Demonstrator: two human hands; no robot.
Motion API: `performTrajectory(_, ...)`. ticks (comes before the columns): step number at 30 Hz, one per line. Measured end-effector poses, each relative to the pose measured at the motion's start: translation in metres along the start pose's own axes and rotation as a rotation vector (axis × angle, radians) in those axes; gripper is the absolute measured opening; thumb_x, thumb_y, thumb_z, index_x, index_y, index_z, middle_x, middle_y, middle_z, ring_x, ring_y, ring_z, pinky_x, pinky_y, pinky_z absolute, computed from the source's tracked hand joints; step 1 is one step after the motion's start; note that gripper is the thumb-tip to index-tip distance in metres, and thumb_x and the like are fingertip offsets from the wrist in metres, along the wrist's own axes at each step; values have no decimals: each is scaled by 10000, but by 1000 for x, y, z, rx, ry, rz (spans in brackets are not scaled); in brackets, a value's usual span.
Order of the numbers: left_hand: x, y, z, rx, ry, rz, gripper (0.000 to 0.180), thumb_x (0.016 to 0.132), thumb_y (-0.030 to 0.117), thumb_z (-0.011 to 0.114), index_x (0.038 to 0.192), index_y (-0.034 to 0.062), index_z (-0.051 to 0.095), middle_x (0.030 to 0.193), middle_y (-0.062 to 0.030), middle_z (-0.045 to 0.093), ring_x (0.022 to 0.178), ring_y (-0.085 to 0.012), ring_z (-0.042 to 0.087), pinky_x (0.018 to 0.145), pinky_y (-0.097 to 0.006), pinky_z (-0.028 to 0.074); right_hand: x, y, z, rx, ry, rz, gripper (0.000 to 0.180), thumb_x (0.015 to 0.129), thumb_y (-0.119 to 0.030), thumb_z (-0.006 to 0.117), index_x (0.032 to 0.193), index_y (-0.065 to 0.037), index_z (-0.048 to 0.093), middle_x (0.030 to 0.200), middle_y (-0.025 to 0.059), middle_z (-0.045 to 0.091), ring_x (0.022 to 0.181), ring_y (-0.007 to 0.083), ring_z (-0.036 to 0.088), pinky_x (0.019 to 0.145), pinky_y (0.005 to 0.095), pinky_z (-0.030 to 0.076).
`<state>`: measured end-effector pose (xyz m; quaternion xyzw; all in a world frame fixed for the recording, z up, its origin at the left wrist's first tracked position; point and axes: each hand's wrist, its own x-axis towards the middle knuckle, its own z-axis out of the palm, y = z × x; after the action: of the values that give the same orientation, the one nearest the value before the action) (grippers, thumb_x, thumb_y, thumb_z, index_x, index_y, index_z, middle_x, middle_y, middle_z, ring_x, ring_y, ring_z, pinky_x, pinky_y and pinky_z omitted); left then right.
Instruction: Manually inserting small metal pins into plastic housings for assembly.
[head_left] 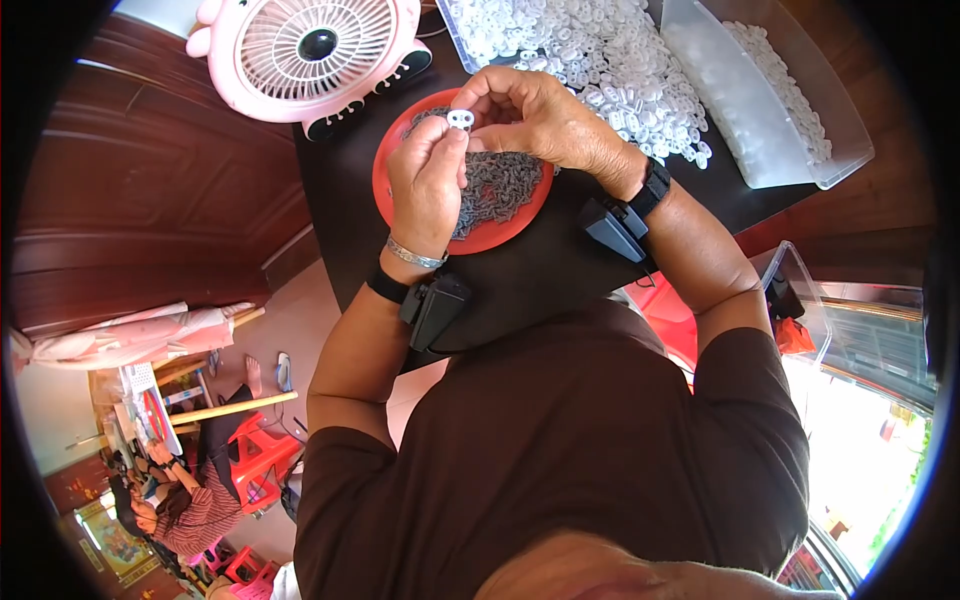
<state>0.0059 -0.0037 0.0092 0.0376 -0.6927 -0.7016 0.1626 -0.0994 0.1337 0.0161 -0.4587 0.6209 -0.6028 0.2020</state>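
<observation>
My left hand (428, 180) pinches a small white oval plastic piece with two holes (460, 119) between thumb and fingertips. Right beside it, my right hand (535, 118) has its thumb and fingers curled together close to the piece. Whatever lies between those right fingertips is too small or hidden to make out. Both hands are above a round red tray (484, 240) heaped with small dark grey parts (500, 188). A large pile of similar white pieces (600, 60) spreads over the table just beyond my right hand.
A pink fan (318, 45) stands at the table's far left. At the far right, a translucent plastic bin (850, 160) holds more white pieces. The black tabletop (540, 270) ends near my body. Another person (205, 505) is at the lower left, near red stools (262, 455).
</observation>
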Motion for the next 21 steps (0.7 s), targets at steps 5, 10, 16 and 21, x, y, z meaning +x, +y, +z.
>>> performTrajectory(5, 0, -1, 0, 77, 13, 70, 134, 880, 94, 524, 818, -14, 571, 638, 19, 479, 537, -33, 429, 466, -203, 349, 0, 0, 0, 77, -13, -21, 263, 788, 1, 686, 1030, -24, 585, 912, 8, 611, 857, 79, 582, 807, 230, 483)
performTrajectory(10, -1, 1, 0, 93, 16, 66, 137, 880, 101, 529, 822, -17, 571, 639, 20, 478, 534, -33, 423, 467, -201, 345, 0, 0, 0, 57, -6, -27, 276, 782, 6, 688, 1036, -26, 585, 913, 5, 609, 854, 77, 579, 801, 231, 482)
performTrajectory(16, 0, 4, 1, 37, 24, 1, 134, 887, 87, 513, 839, -16, 584, 644, 17, 491, 527, -37, 424, 464, -195, 338, -1, -3, 3, -75, 20, -41, 303, 767, -8, 707, 1043, -26, 584, 882, 13, 620, 826, 86, 588, 759, 237, 487)
performTrajectory(21, 1, -1, -2, -61, -5, -29, 181, 890, 155, 510, 885, -6, 590, 623, -8, 534, 513, -67, 491, 458, -178, 341, -2, 0, 6, -241, 74, -114, 314, 758, -57, 734, 1037, -30, 591, 859, 35, 641, 809, 101, 607, 728, 248, 496)
